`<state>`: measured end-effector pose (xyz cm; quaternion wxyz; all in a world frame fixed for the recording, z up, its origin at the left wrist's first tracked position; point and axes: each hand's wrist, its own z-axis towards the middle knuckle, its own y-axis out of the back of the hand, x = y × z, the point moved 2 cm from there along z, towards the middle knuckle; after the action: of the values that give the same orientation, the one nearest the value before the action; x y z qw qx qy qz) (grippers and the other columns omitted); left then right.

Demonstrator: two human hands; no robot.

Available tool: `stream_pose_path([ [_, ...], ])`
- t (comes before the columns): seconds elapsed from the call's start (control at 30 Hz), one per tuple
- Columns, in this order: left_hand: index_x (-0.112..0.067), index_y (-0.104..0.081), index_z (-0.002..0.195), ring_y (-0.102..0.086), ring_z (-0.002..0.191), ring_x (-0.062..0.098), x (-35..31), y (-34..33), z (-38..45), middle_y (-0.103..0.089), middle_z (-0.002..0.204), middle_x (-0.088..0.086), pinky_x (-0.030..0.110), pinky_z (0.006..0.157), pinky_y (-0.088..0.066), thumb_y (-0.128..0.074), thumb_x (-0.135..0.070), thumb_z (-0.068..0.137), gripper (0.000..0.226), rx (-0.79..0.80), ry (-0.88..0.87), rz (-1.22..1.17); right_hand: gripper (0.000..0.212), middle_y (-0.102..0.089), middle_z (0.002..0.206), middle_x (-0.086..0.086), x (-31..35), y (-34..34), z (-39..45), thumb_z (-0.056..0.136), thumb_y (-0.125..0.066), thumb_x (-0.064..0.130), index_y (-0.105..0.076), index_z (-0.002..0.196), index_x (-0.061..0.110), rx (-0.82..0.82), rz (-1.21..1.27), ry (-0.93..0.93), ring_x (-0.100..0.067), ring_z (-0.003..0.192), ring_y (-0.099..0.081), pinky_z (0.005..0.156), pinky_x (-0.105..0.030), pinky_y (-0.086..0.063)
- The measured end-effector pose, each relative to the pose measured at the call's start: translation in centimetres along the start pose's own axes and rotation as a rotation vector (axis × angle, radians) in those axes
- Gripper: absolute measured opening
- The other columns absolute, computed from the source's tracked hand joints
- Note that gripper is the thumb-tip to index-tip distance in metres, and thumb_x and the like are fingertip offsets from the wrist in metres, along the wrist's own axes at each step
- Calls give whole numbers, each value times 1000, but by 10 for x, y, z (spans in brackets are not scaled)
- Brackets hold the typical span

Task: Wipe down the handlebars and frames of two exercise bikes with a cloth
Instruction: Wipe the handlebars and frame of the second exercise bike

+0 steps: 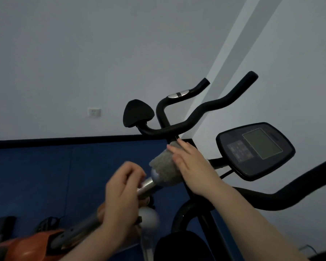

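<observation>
Grey nubby microfibre cloth (163, 166) sits centre frame, draped over the top of a silver handlebar post (149, 183) on the near exercise bike, just below its black handlebars (194, 117). The cloth looks soft, light & limp; it should mould round tubing easily but may slide off smooth metal unless pressed, so best held flat under the palm or wrapped round the tube w/ fingers.

Right hand (188, 162) lies on the cloth w/ fingers straight & together, pressing it against the post, not curled round it. Left hand (120, 196) is lower down, fingers curled round the silver tube, apparently steadying it; blurred, so the exact grip is unclear.

An orange frame section (32, 247) runs off bottom left. To the right, a black console (252, 147) w/ grey screen, and a second bike's curved black handlebar (290, 191) sweeps across; a black saddle edge (179, 245) shows at bottom. Behind: pale wall, wall socket (94, 112), blue lower panel (45, 176).

Judged stage: wiping the first bike's post; handlebars likely next.
</observation>
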<state>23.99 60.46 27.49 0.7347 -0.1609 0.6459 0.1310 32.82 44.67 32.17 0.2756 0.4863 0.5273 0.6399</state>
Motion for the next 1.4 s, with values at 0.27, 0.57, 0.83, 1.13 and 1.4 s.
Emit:
stream_pose_path([
  [0.27, -29, -57, 74, -56, 73, 10, 5, 3, 51, -59, 76, -7, 27, 64, -46, -48, -30, 91, 20, 212, -84, 151, 39, -26, 156, 8, 10, 2, 2, 97, -44, 31, -47, 136, 37, 51, -291, 280, -13, 143, -19, 118, -40, -14],
  [0.57, -34, -57, 82, -57, 80, 4, 5, -19, 71, -60, 82, -13, 32, 70, -50, -45, -35, 89, 14, 351, -179, 199, 45, -10, 159, 10, 5, 7, -9, 102, -31, 34, -26, 145, 43, 30, -101, -33, -8, 145, -8, 118, -30, -14],
  [0.83, -32, -57, 84, -55, 83, 2, 1, -53, 81, -58, 84, -16, 23, 69, -45, -49, -24, 91, 14, 387, -244, 182, 40, -19, 153, -18, -14, 0, 2, 101, -28, 18, -29, 138, 4, 206, -258, -456, -34, 137, -24, 112, -44, -25],
  [1.13, -22, -59, 87, -51, 81, 10, -10, -95, 89, -58, 85, -10, 32, 76, -40, -50, -19, 92, 11, 583, -521, 422, 38, -48, 135, -13, -7, 4, -2, 102, -29, 25, -39, 137, 14, 55, -27, -605, -31, 121, -46, 97, -39, -42],
  [1.4, -26, -61, 95, -52, 85, 10, -15, -106, 95, -59, 89, -13, 31, 82, -40, -51, -22, 89, 12, 788, -720, 551, 27, -67, 118, -1, -57, 84, -39, 95, -51, 24, -68, 116, 32, -250, -46, -785, -23, 106, -61, 84, -26, -43],
])
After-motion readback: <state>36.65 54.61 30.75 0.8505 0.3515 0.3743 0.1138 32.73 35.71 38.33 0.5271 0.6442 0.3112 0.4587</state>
